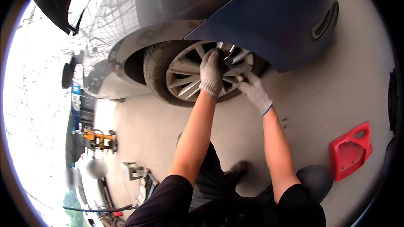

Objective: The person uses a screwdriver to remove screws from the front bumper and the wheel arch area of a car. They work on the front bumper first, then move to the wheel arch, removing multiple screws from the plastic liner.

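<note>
Both hands wear pale knitted work gloves and reach to the car wheel (185, 67), a silver multi-spoke rim in a dark tyre. My left hand (211, 73) is closed at the hub, its fingers curled against a dark tool whose shape is mostly hidden. A shiny metal piece (229, 50) shows just beside those fingers. My right hand (255, 92), lower and to the right, is closed at the yellowish end (239, 77) of what looks like a thin rod-like tool running toward the hub. Its exact kind cannot be made out.
The dark car body (252, 21) overhangs the wheel. A red plastic tray-like case (350, 151) lies on the floor at right; small bits (285, 122) lie nearer the wheel. At left are an orange floor machine (99, 139), a small stool (133, 170) and another vehicle.
</note>
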### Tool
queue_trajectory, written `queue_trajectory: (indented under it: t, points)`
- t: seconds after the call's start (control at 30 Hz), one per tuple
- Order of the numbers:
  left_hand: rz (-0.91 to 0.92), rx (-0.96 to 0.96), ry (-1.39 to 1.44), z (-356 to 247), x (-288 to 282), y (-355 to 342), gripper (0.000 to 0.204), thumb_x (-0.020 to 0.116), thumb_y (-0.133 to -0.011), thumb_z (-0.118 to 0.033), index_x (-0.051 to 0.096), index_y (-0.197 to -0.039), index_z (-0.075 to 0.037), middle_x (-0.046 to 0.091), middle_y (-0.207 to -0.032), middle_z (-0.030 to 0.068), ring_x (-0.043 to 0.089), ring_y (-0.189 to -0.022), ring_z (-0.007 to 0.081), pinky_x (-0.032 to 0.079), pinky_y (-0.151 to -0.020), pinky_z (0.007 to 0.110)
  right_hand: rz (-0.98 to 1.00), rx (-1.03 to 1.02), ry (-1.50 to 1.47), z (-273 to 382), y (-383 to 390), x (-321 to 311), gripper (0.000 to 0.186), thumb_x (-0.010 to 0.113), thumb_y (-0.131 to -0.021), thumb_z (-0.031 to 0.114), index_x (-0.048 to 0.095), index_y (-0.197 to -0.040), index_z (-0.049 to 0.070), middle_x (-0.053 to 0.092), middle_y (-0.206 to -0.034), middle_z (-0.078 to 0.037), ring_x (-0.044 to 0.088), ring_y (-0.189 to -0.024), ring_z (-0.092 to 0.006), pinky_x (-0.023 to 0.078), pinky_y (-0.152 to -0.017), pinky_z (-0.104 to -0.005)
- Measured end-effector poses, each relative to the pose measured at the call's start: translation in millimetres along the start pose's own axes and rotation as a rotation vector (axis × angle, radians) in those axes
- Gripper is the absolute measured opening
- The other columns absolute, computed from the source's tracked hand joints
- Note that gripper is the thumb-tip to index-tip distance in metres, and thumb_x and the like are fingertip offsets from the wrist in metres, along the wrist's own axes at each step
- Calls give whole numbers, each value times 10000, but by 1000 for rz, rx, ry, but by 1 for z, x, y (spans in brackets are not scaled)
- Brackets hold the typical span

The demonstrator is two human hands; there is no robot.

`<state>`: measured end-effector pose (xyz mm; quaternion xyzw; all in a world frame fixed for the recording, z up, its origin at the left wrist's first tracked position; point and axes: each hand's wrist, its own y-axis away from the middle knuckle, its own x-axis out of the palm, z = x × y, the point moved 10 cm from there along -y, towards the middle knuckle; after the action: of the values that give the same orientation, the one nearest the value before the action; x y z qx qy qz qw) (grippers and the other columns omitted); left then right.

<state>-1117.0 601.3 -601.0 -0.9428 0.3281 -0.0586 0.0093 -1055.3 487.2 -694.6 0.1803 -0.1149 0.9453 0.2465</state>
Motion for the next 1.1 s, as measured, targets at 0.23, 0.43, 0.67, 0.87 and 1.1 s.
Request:
queue_trajectory:
  t: [0.23, 0.43, 0.67, 0.87, 1.1]
  points:
    - [-90, 74, 1, 18, 32, -2, 294, 458, -1036, -255, 565, -1184, -24, 656, -1005, 86, 630, -866, 170, 536, -766, 324, -16, 142, 30, -19, -3, -40, 316, 570, -945, 169, 612, -1241, 65, 612, -867, 16, 528, -712, -52, 427, -588, -214]
    - [-96, 251, -121, 17, 43, -12, 340, 505, -1020, -253, 537, -1235, 8, 627, -940, 82, 569, -731, 94, 481, -653, 239, -68, 102, 205, -35, -22, -56, 343, 536, -990, 186, 588, -1308, 71, 620, -887, 27, 532, -707, -55, 440, -575, -228]
    - [79, 187, 143, 7, 56, -21, 301, 512, -1023, -237, 483, -1233, -24, 635, -908, 71, 635, -737, 108, 487, -479, 208, -273, -160, 345, 11, -20, -40, 334, 488, -979, 99, 567, -1291, 10, 614, -896, -27, 511, -702, -60, 431, -611, -228]
    - [225, 168, 373, -23, 41, -15, 397, 531, -970, -127, 476, -1319, 55, 641, -905, 71, 633, -762, 96, 503, -573, 206, -455, -209, 630, 22, -15, -27, 361, 495, -969, 102, 548, -1301, -31, 652, -1153, -185, 635, -1043, -259, 499, -914, -352]
    - [218, 370, 293, -60, 12, -21, 572, 590, -911, -158, 415, -1393, 96, 626, -1220, 196, 633, -1074, 209, 519, -923, 324, -503, -297, 582, 51, -18, 18, 351, 482, -955, 84, 553, -1291, 13, 601, -846, -23, 521, -677, -68, 458, -596, -235]
